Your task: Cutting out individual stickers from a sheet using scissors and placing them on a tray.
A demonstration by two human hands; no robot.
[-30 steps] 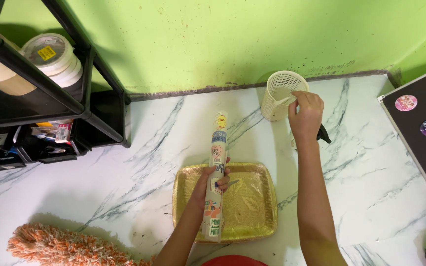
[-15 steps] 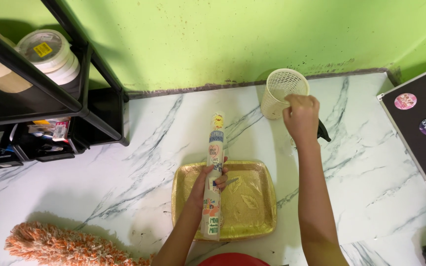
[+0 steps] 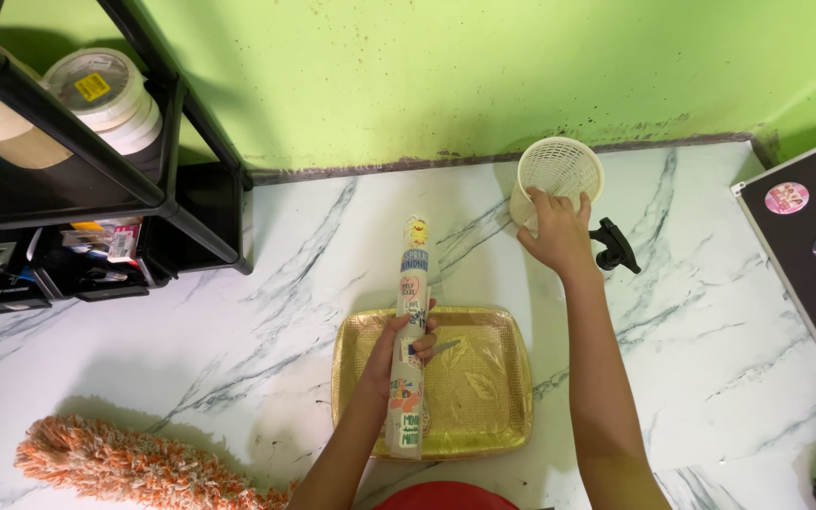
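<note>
The left hand (image 3: 406, 351) has its grip closed around the middle of a long, slim, cream-coloured tube covered with small colourful stickers (image 3: 412, 312). The tube is held above a shallow rectangular golden tray with a woven texture (image 3: 493, 397), which lies on the white marble-patterned tabletop (image 3: 266, 312). The right hand (image 3: 557, 234) reaches far forward and its fingers rest on the near rim of a cream-coloured round plastic basket with a lattice wall (image 3: 559, 170), which stands close to the green wall (image 3: 446, 76). This grip is only partly closed, and I cannot tell if it really holds the basket or only touches it.

I think the main risk is the basket. It looks light and it is taken only at the rim, so it may tip or slide toward the wall. A small black clamp-like object (image 3: 613, 246) lies just beside the right wrist, and the forearm may knock it. The tube is long and is held at one place only, so it may tilt and strike the tray. A fluffy orange duster (image 3: 115, 463) lies well apart at the left, near the black metal shelf rack with rolls of tape (image 3: 96, 142).
</note>
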